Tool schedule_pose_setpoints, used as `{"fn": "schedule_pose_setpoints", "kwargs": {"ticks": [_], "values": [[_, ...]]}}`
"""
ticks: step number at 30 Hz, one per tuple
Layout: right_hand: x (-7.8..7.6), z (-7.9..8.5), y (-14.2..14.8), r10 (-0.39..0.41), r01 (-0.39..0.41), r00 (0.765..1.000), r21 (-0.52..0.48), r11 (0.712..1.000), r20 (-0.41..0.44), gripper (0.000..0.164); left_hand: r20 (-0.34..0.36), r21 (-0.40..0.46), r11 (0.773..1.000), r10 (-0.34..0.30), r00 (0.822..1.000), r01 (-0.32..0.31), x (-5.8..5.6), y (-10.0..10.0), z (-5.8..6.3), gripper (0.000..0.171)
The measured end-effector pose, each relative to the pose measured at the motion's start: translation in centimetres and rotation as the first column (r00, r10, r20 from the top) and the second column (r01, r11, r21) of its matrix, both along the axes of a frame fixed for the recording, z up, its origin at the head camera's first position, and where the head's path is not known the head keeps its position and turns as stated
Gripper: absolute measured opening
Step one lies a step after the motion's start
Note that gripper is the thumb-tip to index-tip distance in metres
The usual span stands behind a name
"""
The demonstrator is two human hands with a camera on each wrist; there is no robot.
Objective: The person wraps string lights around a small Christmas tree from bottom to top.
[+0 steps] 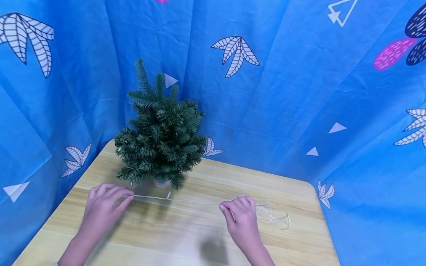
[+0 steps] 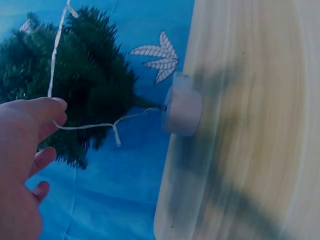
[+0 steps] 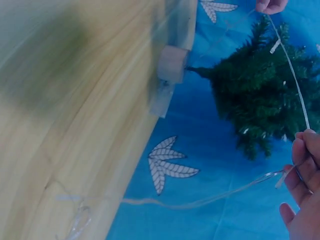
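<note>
A thin white string of fairy lights (image 1: 191, 201) stretches between the two hands, in front of a small artificial Christmas tree (image 1: 163, 133). My left hand (image 1: 103, 208) pinches the string between thumb and forefinger, at the tree's front left. To the right of the tree, my right hand (image 1: 242, 224) pinches it farther along. One small bulb (image 1: 168, 195) sticks up from the taut span. In the left wrist view, another stretch of wire (image 2: 82, 127) runs from the left hand toward the tree's round pale base (image 2: 185, 110). More wire (image 3: 200, 205) trails from the right hand.
Loose loops of the light string (image 1: 281, 221) lie on the wooden table (image 1: 282, 257) right of the right hand. Behind and beside the table hangs a blue patterned curtain (image 1: 277, 92). A clear piece of tape (image 3: 162, 100) sits by the tree base.
</note>
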State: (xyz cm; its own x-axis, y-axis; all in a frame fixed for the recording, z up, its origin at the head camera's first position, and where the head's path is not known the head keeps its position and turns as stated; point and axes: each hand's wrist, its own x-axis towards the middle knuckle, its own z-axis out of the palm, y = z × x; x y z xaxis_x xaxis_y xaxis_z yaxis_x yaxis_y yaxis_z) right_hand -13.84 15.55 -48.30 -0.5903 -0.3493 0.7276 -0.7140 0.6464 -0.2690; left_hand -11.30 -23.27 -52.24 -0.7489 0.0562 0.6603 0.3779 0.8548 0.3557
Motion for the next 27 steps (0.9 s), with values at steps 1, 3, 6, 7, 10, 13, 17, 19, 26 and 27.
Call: {"fn": "schedule_pose_setpoints", "kwargs": {"ticks": [1,3,6,7,10,13,17,19,26,27], "values": [[0.1,0.2,-0.1,0.011,-0.011,1.0,-0.003,1.0,-0.003,0.009,-0.02,0.012,1.0,0.009,1.0,-0.009,-0.1,-0.1,0.0,0.051],[0.4,0.6,-0.4,0.035,-0.035,0.999,-0.005,0.999,-0.012,0.011,-0.055,0.042,0.999,0.032,0.998,-0.03,-0.3,-0.4,0.1,0.063],[0.9,1.2,-1.1,0.069,-0.07,0.997,-0.008,0.998,-0.021,0.01,-0.099,0.089,0.994,0.067,0.993,-0.059,-0.5,-0.8,0.3,0.048],[1.0,1.4,-1.4,0.081,-0.081,0.996,-0.006,0.997,-0.026,0.008,-0.11,0.102,0.992,0.08,0.991,-0.069,-0.6,-1.0,0.3,0.037],[1.6,2.0,-2.4,0.111,-0.111,0.993,0.004,0.994,-0.039,0.003,-0.13,0.135,0.985,0.121,0.984,-0.104,-0.8,-1.5,0.4,0.012],[2.0,2.5,-3.3,0.13,-0.129,0.99,0.016,0.992,-0.05,0.004,-0.127,0.168,0.976,0.164,0.978,-0.142,-1.1,-1.8,0.4,0.021],[2.2,3.0,-4.3,0.136,-0.135,0.989,0.027,0.99,-0.052,0.007,-0.069,0.224,0.953,0.222,0.973,-0.202,-1.4,-1.9,0.3,0.018],[2.3,3.2,-4.8,0.142,-0.141,0.988,0.03,0.99,-0.053,0.005,-0.013,0.259,0.935,0.253,0.967,-0.241,-1.5,-1.9,0.3,0.016],[2.3,4.0,-6.0,0.166,-0.164,0.982,0.02,0.986,-0.095,0.006,0.168,0.392,0.855,0.296,0.94,-0.339,-1.9,-1.7,1.0,0.014],[2.3,4.2,-6.1,0.169,-0.168,0.98,0.016,0.986,-0.105,0.006,0.174,0.404,0.848,0.296,0.939,-0.342,-2.0,-1.7,1.2,0.015]]}}
